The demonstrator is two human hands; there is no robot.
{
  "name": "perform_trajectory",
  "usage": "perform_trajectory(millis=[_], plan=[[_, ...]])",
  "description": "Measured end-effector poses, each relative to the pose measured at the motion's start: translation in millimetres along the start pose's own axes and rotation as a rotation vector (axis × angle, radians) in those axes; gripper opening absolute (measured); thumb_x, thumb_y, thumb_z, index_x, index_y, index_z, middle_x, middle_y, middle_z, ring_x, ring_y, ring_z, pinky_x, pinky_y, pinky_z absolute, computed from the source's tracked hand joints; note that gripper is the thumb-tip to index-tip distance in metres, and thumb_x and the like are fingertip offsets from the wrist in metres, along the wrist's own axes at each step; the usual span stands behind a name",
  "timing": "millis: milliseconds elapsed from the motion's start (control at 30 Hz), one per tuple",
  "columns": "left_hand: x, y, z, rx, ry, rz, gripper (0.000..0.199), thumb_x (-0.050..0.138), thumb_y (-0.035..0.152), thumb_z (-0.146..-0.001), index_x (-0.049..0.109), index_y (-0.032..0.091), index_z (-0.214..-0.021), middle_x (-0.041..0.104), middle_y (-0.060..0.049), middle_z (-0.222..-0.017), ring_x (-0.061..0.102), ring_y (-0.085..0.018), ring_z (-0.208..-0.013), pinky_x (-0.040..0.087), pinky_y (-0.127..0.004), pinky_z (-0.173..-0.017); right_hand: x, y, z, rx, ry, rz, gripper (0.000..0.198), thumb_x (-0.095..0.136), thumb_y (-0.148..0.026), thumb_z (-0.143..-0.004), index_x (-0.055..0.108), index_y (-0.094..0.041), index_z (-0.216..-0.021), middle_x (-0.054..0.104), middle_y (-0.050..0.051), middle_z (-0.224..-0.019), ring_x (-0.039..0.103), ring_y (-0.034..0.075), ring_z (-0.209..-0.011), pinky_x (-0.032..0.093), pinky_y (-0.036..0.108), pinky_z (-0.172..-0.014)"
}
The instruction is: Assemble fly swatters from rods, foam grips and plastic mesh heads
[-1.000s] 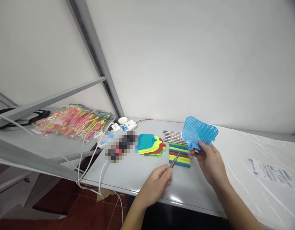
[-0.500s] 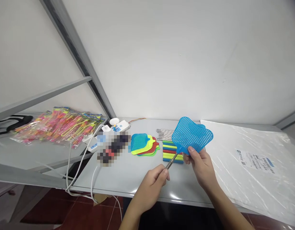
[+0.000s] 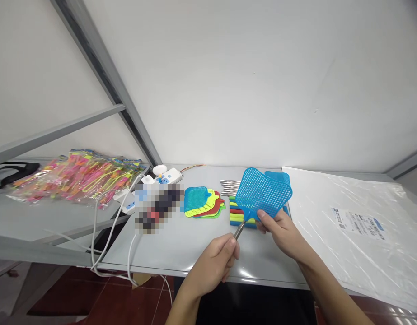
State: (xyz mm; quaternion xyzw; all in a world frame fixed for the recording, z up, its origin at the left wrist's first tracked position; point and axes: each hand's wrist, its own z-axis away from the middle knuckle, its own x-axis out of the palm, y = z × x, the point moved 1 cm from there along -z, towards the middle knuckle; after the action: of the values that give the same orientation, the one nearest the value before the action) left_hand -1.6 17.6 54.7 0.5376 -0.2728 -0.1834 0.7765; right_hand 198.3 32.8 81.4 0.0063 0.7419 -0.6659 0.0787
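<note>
A blue perforated fly swatter head (image 3: 260,194) is pinched at its lower edge by my right hand (image 3: 279,232). My left hand (image 3: 213,262) is closed round a telescopic metal rod (image 3: 240,230), whose upper end meets the neck of the blue head. How deep the rod sits in the neck I cannot tell. To the left on the table lies a fanned stack of swatter heads (image 3: 198,203) in blue, yellow, red and green. Thin metal rods (image 3: 229,187) lie behind a row of coloured grip tubes (image 3: 236,216), partly hidden by the blue head.
A large white plastic package (image 3: 330,194) with a label covers the table's right side. Power strips (image 3: 171,176) and white cables (image 3: 110,239) are on the left, beside a blurred patch. Bagged pink and yellow items (image 3: 89,174) lie on the far-left shelf. A wall stands behind.
The blue swatter head and my right hand have shifted slightly left and tilted. My left hand keeps hold of the rod in nearly the same place.
</note>
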Motion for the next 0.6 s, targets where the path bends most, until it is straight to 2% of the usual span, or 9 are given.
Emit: perform_trajectory(millis=[100, 200, 267, 333, 500, 600], plan=[[3, 6, 3, 0.013, 0.127, -0.127, 0.042, 0.038, 0.055, -0.095, 0.047, 0.02, -0.075, 0.029, 0.007, -0.057, 0.023, -0.008, -0.045, 0.023, -0.02, -0.043, 3, 1, -3, -0.012, -0.025, -0.03, 0.041, 0.043, -0.049, -0.095, 0.041, -0.022, -0.064, 0.039, -0.003, -0.061, 0.037, 0.013, -0.058, 0.032, 0.03, -0.057], [6, 15, 10, 0.085, 0.251, -0.315, 0.041, 0.039, 0.052, -0.096, 0.049, 0.019, -0.072, 0.034, 0.005, -0.059, 0.031, -0.011, -0.053, 0.025, -0.021, -0.048, 7, 1, -5, -0.021, -0.029, -0.09, 0.041, 0.043, -0.05, -0.095, 0.038, -0.022, -0.065, 0.036, -0.004, -0.061, 0.034, 0.013, -0.057, 0.03, 0.029, -0.056], [7, 20, 14, 0.118, 0.275, -0.385, 0.039, 0.04, 0.05, -0.096, 0.051, 0.019, -0.074, 0.036, 0.004, -0.059, 0.033, -0.012, -0.056, 0.027, -0.021, -0.05, 6, -2, -5, -0.029, -0.049, -0.102, 0.041, 0.042, -0.05, -0.095, 0.037, -0.023, -0.065, 0.035, -0.004, -0.061, 0.032, 0.013, -0.057, 0.029, 0.029, -0.056], [8, 20, 15, 0.087, 0.243, -0.345, 0.039, 0.041, 0.051, -0.096, 0.053, 0.019, -0.077, 0.035, 0.005, -0.06, 0.033, -0.011, -0.053, 0.028, -0.021, -0.048, 4, -5, -4, -0.027, -0.091, -0.103, 0.041, 0.042, -0.049, -0.096, 0.036, -0.023, -0.065, 0.034, -0.004, -0.061, 0.031, 0.013, -0.057, 0.028, 0.029, -0.056], [13, 19, 6, -0.019, 0.038, -0.011, 0.034, 0.04, 0.054, -0.095, 0.052, 0.022, -0.091, 0.032, 0.008, -0.059, 0.023, -0.006, -0.039, 0.034, -0.019, -0.037, 5, -8, 0, 0.044, -0.195, -0.14, 0.039, 0.045, -0.047, -0.095, 0.041, -0.021, -0.066, 0.036, -0.004, -0.062, 0.033, 0.012, -0.058, 0.028, 0.028, -0.057], [22, 21, -6, -0.003, 0.021, 0.102, 0.034, 0.041, 0.055, -0.095, 0.048, 0.022, -0.087, 0.03, 0.01, -0.057, 0.018, -0.005, -0.036, 0.034, -0.018, -0.034, 14, -6, 5, 0.056, -0.241, -0.146, 0.037, 0.045, -0.045, -0.096, 0.05, -0.02, -0.069, 0.043, -0.003, -0.064, 0.039, 0.012, -0.06, 0.033, 0.028, -0.06]])
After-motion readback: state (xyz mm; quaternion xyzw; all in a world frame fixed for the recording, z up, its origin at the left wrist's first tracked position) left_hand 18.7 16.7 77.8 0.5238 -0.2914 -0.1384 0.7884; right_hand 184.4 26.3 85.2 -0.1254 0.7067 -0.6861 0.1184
